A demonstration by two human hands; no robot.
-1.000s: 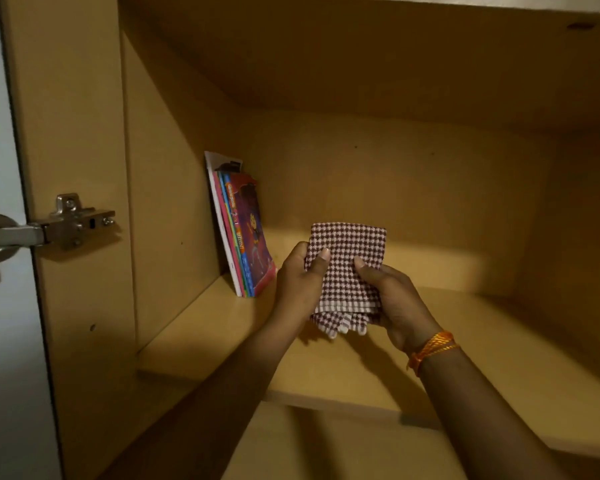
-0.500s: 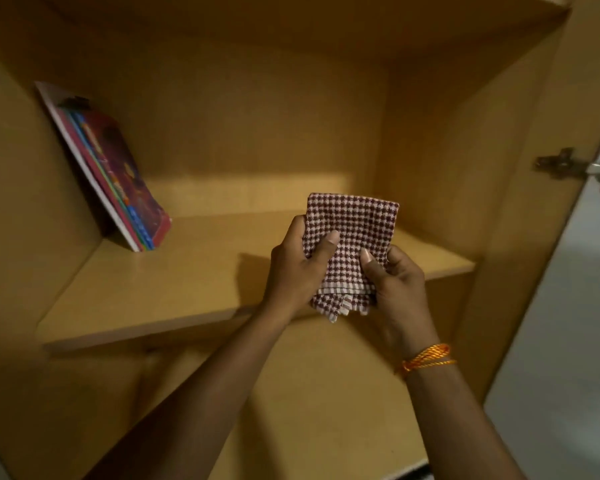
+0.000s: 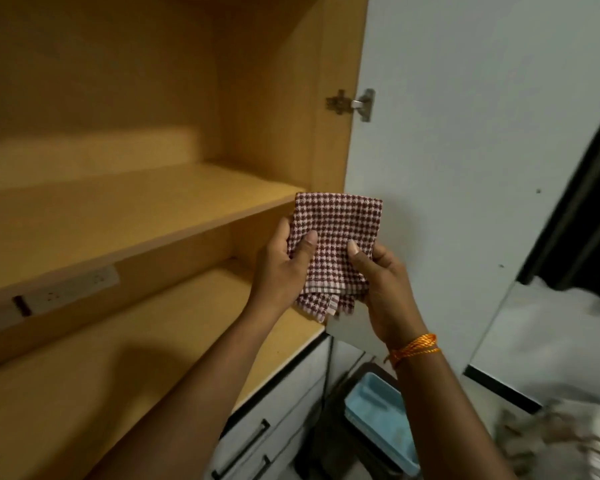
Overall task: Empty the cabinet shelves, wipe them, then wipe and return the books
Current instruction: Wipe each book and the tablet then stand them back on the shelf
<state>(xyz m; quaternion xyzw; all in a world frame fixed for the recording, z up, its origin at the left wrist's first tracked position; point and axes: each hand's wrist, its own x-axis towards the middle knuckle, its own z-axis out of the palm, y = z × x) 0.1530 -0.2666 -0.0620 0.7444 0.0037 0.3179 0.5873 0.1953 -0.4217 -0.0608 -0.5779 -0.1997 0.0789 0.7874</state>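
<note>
Both hands, left [image 3: 284, 261] and right [image 3: 378, 271], pinch the folded checked cloth [image 3: 336, 244] beside the shelf [image 3: 125, 216]; no books visible, so probably fold it flat, then wipe corner to corner.

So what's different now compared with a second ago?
The view has swung right: the books leaning at the shelf's left end are out of frame, and the open door, its hinge and a blue tray below now show. The left hand and right hand hold the folded checked cloth as before, now at the cabinet's right edge.
</note>
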